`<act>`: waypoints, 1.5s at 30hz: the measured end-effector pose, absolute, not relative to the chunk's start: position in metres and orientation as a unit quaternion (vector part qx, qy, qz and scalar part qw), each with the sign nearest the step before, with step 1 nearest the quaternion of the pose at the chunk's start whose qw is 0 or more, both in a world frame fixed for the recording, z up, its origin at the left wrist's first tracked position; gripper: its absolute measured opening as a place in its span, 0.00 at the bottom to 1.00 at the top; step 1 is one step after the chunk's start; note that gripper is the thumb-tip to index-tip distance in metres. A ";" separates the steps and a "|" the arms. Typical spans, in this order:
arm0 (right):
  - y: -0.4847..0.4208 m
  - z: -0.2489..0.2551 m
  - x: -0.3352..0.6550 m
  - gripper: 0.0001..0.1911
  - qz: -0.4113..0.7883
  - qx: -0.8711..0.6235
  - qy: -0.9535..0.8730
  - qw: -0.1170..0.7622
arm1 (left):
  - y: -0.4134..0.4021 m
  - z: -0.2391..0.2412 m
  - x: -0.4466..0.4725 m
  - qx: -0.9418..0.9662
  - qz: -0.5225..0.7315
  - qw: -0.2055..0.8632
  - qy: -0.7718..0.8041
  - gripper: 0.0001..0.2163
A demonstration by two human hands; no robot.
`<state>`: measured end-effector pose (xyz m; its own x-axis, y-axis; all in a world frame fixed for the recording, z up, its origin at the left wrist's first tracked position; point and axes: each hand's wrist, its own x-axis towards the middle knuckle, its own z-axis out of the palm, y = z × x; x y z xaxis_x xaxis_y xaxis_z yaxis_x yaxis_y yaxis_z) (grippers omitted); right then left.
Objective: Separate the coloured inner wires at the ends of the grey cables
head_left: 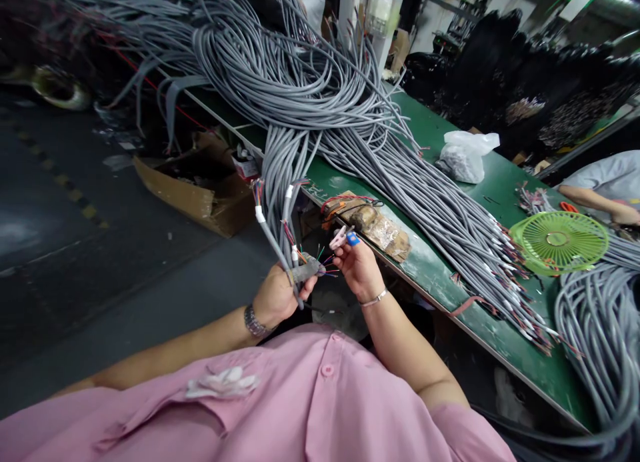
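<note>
My left hand [277, 297] is closed around grey cables [273, 239]. A flat grey piece [306, 270] also lies in its grip, and thin coloured wires [327, 271] fan out past it. Facing it, my right hand [359, 270] has its fingers pinched together beside those wire ends. A blue wrap or cap [353, 239] shows at one of its fingertips, and a small pink piece [339, 238] shows beside that. Whether the fingers grip a wire or the pink piece is hard to see. More cable ends with white labels [259, 213] stand up just beyond my left hand.
Grey cables [280, 82] are heaped over the green table [425, 275]. On it are a taped brown bundle [383, 232], a white plastic bag [467, 155] and a green fan [559, 242]. A cardboard box [200, 195] sits left, below the table edge. A co-worker's arm [595, 201] reaches in at right.
</note>
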<state>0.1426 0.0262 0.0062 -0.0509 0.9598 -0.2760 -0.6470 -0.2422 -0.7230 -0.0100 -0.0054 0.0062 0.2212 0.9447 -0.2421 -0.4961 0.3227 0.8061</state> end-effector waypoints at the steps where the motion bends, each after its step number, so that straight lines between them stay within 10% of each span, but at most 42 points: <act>1: 0.026 0.006 0.143 0.15 0.690 -0.375 -0.213 0.581 | -0.007 0.007 -0.009 0.300 0.509 0.714 0.376 0.10; 34: 0.033 -0.008 0.141 0.29 0.753 -0.323 -0.182 0.543 | -0.005 0.002 -0.001 0.305 0.541 0.667 0.411 0.08; 45: 0.029 -0.003 0.143 0.18 0.717 -0.345 -0.212 0.568 | -0.001 0.010 -0.008 0.219 0.496 0.756 0.366 0.10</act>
